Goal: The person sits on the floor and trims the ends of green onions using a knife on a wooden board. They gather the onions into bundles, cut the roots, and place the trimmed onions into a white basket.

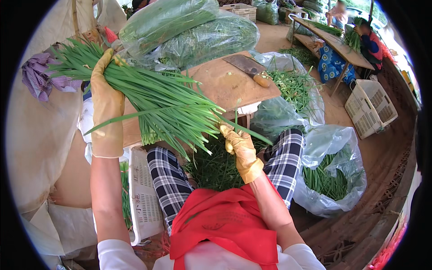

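Note:
My left hand (103,81), in a tan rubber glove, grips a thick bunch of green garlic chives (162,96) and holds it up above my lap. The leafy tips fan out to the upper left and the pale cut ends point to the lower right. My gloved right hand (244,150) is at those cut ends, fingers curled around thin loose leaves (236,118). One long leaf hangs out of the bunch towards my left forearm. Beyond the bunch, a wooden board (216,81) carries a dark-bladed cleaver (244,64) with a wooden handle.
Loose trimmings (216,168) lie between my knees. At right stand a plastic bag of chives (327,179), a bag of trimmings (293,87) and a white crate (369,108). Another crate (146,195) is at left. Large wrapped bundles (202,37) lie behind the board; people sit farther back.

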Motion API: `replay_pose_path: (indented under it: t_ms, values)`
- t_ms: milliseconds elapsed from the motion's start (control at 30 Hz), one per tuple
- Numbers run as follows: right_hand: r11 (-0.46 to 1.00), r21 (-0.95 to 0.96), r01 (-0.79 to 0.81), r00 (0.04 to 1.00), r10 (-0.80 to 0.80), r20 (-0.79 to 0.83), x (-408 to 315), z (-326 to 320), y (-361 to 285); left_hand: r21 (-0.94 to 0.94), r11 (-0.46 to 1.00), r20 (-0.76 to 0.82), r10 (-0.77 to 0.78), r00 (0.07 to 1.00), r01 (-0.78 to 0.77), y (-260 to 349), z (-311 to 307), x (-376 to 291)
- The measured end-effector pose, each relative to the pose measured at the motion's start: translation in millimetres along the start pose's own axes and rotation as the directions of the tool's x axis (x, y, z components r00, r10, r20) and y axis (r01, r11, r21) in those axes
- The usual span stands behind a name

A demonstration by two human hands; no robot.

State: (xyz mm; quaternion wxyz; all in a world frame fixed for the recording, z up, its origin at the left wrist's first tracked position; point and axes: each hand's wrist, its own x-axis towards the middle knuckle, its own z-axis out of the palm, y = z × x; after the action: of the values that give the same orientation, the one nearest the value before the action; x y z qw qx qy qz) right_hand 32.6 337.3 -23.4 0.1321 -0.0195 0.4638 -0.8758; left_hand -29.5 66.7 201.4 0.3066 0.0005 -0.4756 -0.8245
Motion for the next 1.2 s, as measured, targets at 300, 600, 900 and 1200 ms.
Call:
replay_pose_path:
  t_ms: [300, 600, 900, 1200]
  values:
    - [0.989, 0.128, -0.076, 0.973, 0.101, -0.209, 11.1, 9.8, 20.1, -0.03, 0.999, 0.059, 0.016, 0.998, -0.014, -21.8, 22.4, -18.2]
    - [0.975, 0.19, 0.111, 0.979, -0.074, -0.192, 7.6, 10.0, 23.8, 0.019, 0.999, 0.103, 0.037, 0.994, -0.04, -39.3, 39.0, -26.1]
    - [0.56, -0.161, 0.813, 0.561, -0.677, 0.477, -55.2, 105.5, -25.4, 0.021, 0.999, 0.183, -0.036, 0.983, 0.032, -59.1, 50.0, -34.2]
    - [0.379, -0.861, 0.339, 0.923, 0.043, 0.382, -66.7, 6.4, -9.9, 0.045, 0.999, 0.076, -0.008, 0.997, 0.005, -26.9, 42.8, -8.2]
